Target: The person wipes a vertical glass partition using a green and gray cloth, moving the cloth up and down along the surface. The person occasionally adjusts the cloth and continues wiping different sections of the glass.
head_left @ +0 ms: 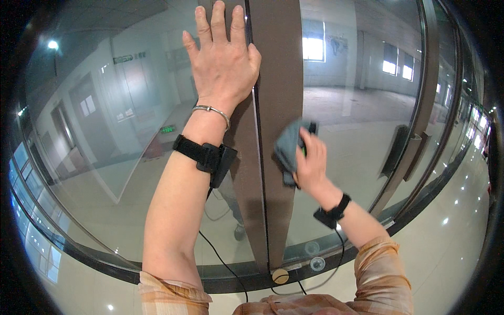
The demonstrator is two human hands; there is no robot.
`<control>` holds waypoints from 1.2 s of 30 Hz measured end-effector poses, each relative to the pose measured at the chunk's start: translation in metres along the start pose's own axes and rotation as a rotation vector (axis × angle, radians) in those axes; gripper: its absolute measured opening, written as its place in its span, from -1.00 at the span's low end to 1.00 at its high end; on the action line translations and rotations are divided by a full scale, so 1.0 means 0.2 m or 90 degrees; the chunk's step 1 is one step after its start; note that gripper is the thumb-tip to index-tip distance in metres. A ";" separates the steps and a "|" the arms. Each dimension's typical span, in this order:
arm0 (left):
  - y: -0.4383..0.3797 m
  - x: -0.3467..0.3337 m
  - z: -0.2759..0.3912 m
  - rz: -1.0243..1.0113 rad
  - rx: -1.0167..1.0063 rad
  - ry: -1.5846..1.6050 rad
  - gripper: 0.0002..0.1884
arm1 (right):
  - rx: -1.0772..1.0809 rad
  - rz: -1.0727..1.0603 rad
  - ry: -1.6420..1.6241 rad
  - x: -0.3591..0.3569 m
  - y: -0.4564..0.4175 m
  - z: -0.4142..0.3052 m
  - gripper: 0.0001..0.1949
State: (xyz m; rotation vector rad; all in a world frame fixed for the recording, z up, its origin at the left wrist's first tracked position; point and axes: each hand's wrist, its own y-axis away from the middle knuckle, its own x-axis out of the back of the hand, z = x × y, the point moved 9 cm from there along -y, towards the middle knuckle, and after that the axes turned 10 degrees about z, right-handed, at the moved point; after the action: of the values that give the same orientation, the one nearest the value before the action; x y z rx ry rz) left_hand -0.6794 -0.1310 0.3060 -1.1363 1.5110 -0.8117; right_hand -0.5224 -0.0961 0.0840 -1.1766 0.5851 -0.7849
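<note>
My left hand (pixel 223 65) lies flat with fingers apart on the brown frame (pixel 277 75) and the glass pane beside it. Lower and to the right, my right hand (pixel 313 159) grips a folded grey-blue cloth (pixel 288 145), blurred, at the right edge of the frame where it meets the right glass pane (pixel 330 102). A dark piece sticks out below the cloth, and a bit of green shows by my fingers. A narrow dark seam runs down the frame between my hands. Both wrists carry black straps with small dark boxes; a metal bangle circles my left wrist.
A pull handle (pixel 413 157) stands on a brown upright at the right. Black cables (pixel 220 256) hang near my arms. By the dark bottom rail (pixel 236 285) are a round yellowish disc (pixel 280 276) and a clear round object (pixel 317 264). Glossy tiled floor (pixel 445 244) extends to the right.
</note>
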 end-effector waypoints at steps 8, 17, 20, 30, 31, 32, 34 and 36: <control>-0.02 0.01 0.04 0.002 0.020 0.019 -0.32 | -0.086 -0.333 -0.162 0.09 0.80 -0.14 -0.61; -0.05 0.03 0.04 -0.014 0.026 0.019 -0.31 | -0.156 0.027 -0.083 0.02 -0.12 0.00 -0.42; -0.06 0.03 0.04 -0.004 0.025 0.025 -0.31 | -0.084 -0.081 -0.101 -0.02 0.23 -0.14 -0.51; -0.03 0.02 0.06 0.044 0.008 0.026 -0.31 | -0.432 -0.336 -0.239 -0.14 0.90 -0.14 -0.64; -0.02 0.03 0.04 0.047 -0.003 0.016 -0.32 | -0.309 -0.176 -0.223 -0.09 0.62 -0.14 -0.62; -0.01 0.03 0.03 0.055 -0.008 0.013 -0.33 | -0.186 -0.015 -0.193 0.00 0.39 -0.15 -0.61; -0.01 0.04 0.04 0.071 -0.018 0.012 -0.34 | -0.225 -0.033 -0.118 -0.01 0.17 -0.11 -0.67; -0.02 0.04 0.06 0.085 -0.019 0.020 -0.35 | -0.183 -0.064 -0.180 -0.04 0.31 -0.17 -0.70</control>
State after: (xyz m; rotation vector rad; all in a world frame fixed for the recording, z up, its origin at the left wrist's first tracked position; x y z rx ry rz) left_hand -0.6668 -0.1391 0.3045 -1.0361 1.6116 -0.7212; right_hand -0.5388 -0.0977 0.0159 -1.5606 0.4142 -0.6161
